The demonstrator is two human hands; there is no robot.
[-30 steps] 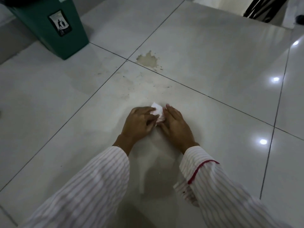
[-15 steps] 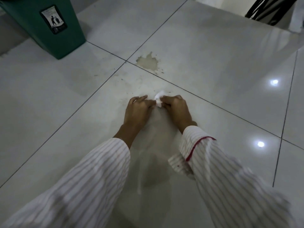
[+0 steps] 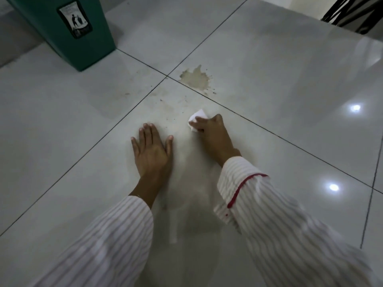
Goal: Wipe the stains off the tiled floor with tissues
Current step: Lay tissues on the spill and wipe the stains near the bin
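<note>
Now right hand pinching tissue just short of stain, straight ahead and nearer it than left hand, flat, fingers spread.

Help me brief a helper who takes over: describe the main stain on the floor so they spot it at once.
Start at the green bin at the far left and look right along the floor to where four tiles meet. The stain sits just right of that crossing, on the far-right tile, beyond the right hand holding the tissue. Unlike the faint smears nearby, it is one solid beige splash with ragged edges.
</note>
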